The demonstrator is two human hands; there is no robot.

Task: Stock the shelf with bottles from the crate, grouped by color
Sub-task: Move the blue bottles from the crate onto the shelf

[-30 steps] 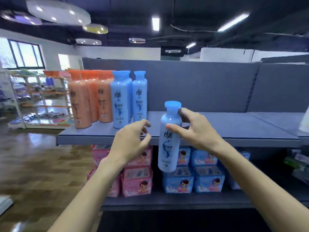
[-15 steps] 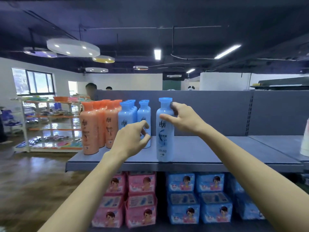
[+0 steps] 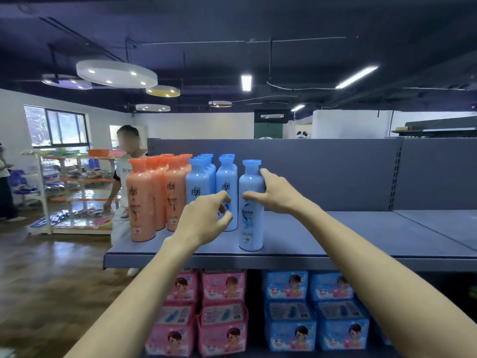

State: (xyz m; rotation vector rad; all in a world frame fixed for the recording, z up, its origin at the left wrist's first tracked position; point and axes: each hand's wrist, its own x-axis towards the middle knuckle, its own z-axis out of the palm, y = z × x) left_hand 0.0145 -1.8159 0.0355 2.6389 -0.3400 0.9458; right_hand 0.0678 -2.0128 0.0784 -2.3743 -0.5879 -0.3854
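Note:
A blue bottle (image 3: 249, 220) stands upright near the front of the grey shelf (image 3: 335, 236), and my right hand (image 3: 275, 193) grips its upper body. Left of it stand several other blue bottles (image 3: 204, 182) in rows, then several orange bottles (image 3: 144, 202) at the shelf's left end. My left hand (image 3: 204, 218) hovers in front of the blue rows with curled fingers, holding nothing. No crate is in view.
The shelf's right part is bare up to its grey back panel (image 3: 335, 174). Pink packs (image 3: 222, 313) and blue packs (image 3: 315, 313) fill the lower shelf. A person (image 3: 124, 192) stands beyond the shelf's left end, near a white rack (image 3: 64, 192).
The blue bottle rose from below shelf level and now stands on the shelf beside the other blue ones, still in my right hand. A person came into view at the left.

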